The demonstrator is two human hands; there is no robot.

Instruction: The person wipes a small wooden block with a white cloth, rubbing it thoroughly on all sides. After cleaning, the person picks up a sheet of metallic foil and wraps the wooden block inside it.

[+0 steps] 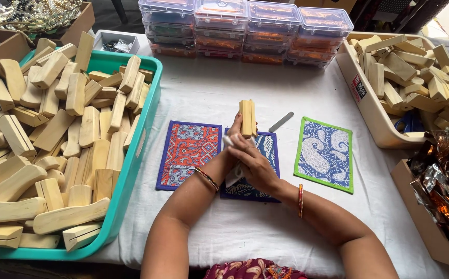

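Over the middle blue mat [259, 144] on our worktop [209, 93], left hand [236, 129] grips the wooden block [247, 118] upright while right hand [253, 163] closes round a white cloth [233, 173], so we're probably mid-wipe, needing steady rubbing.

Stacked clear plastic boxes [245, 28]; foil wrappers [444, 186] right.

Bare forearms, striped bangle [207, 179] on each wrist, perhaps floral maroon clothing [250, 270].

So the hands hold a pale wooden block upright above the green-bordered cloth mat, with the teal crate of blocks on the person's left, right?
Not quite. The head view shows the hands holding the pale wooden block upright above the middle purple-bordered blue mat, not the green-bordered mat. The teal crate is on the left.
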